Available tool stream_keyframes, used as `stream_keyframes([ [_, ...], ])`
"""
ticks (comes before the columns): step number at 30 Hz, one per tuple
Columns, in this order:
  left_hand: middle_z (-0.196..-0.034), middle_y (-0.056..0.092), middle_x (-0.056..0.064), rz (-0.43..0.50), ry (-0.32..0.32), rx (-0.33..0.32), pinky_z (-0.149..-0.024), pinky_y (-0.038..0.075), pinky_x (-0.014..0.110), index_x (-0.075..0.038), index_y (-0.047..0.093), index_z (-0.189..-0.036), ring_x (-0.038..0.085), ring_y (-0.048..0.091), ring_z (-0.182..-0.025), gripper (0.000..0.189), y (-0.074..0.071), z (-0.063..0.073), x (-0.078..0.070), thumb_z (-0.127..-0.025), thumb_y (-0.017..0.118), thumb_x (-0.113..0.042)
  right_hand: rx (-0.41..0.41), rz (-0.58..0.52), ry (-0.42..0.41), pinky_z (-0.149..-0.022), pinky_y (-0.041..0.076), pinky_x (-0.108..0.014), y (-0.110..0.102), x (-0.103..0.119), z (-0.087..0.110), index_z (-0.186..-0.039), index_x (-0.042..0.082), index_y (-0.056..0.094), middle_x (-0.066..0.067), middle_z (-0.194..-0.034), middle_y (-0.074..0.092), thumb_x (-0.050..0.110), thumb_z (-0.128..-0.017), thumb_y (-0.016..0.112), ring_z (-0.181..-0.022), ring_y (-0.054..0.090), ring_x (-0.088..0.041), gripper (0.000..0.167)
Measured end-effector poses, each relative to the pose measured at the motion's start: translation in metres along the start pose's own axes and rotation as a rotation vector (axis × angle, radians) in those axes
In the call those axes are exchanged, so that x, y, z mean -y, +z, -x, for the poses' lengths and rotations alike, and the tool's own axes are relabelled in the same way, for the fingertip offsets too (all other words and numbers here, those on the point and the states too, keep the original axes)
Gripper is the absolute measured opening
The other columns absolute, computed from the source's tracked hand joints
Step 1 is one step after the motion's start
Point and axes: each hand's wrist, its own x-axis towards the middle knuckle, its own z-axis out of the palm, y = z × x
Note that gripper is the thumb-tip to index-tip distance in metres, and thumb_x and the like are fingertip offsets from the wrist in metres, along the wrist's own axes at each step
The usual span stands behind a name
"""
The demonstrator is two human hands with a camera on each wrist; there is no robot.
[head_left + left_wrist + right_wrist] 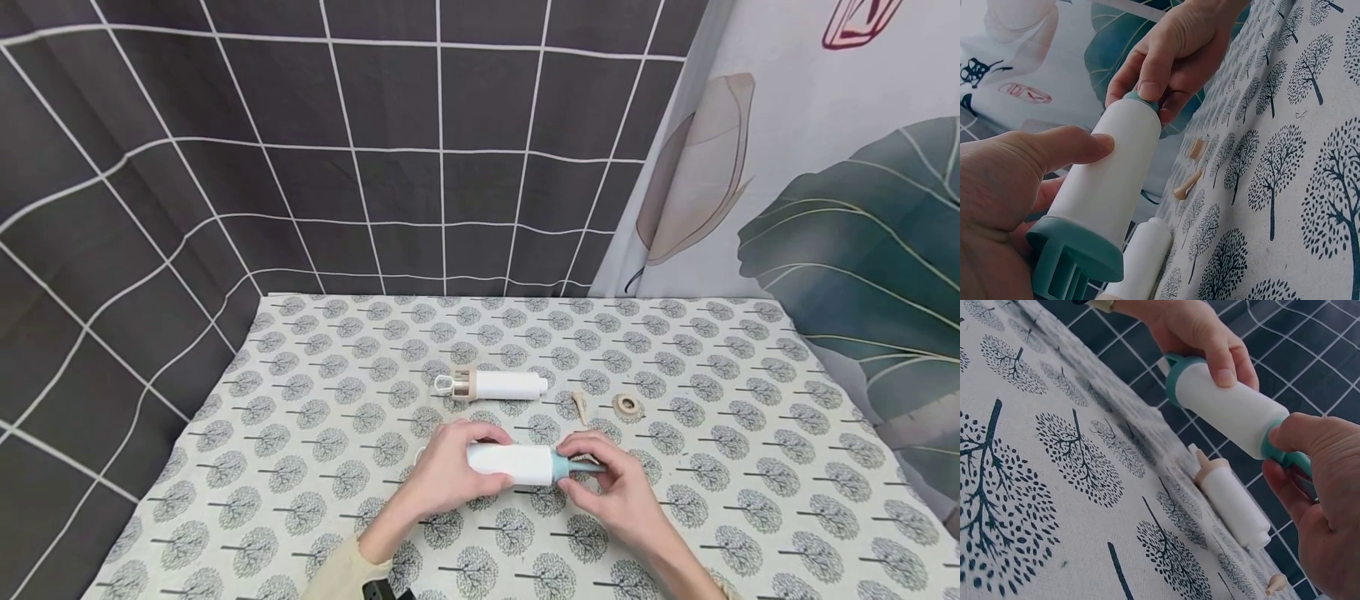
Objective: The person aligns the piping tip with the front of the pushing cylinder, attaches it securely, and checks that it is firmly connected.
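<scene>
A white icing syringe [528,465] with teal ends is held lying sideways over the front of the table. My left hand [452,468] grips its white barrel, thumb along the near side. In the left wrist view the slotted teal end cap [1075,253] sticks out beside the palm. At the other end my right hand [617,487] pinches the teal collar and tapered nozzle [588,467], thumb and fingers around them. The nozzle sits against the barrel's end; part of it is hidden by the fingers.
Behind the hands lies a second white syringe [510,386] with a beige collar and a clear handle. To its right are a small beige nozzle [580,407] and a beige ring cap [627,406]. A tree-print cloth [337,517] covers the table; a dark grid curtain [390,183] hangs behind.
</scene>
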Motion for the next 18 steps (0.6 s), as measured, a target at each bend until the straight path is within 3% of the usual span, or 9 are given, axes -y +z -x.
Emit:
stream_keyframes([
  [10, -0.093, 0.066, -0.008, 0.003, 0.001, 0.012, -0.074, 0.046, 0.034, -0.019, 0.075, -0.103, 0.014, 0.054, -0.085, 0.039, -0.0029, -0.0003, 0.0002, -0.067, 0.09, -0.015, -0.016, -0.002, 0.024, -0.086, 0.053, -0.036, 0.0001, 0.0003, 0.0006, -0.11, -0.003, 0.064, -0.031, -0.114, 0.057, -0.024, -0.071, 0.072, -0.108, 0.063, -0.019, 0.045],
  [18, -0.095, 0.067, -0.007, 0.008, 0.014, 0.014, -0.074, 0.048, 0.035, -0.019, 0.075, -0.103, 0.015, 0.055, -0.085, 0.041, -0.0033, 0.0003, -0.0014, -0.065, 0.091, -0.014, -0.023, 0.008, -0.012, -0.081, 0.055, -0.032, 0.0009, 0.0004, 0.0008, -0.113, -0.007, 0.063, -0.024, -0.113, 0.062, -0.021, -0.074, 0.072, -0.1, 0.065, -0.018, 0.043],
])
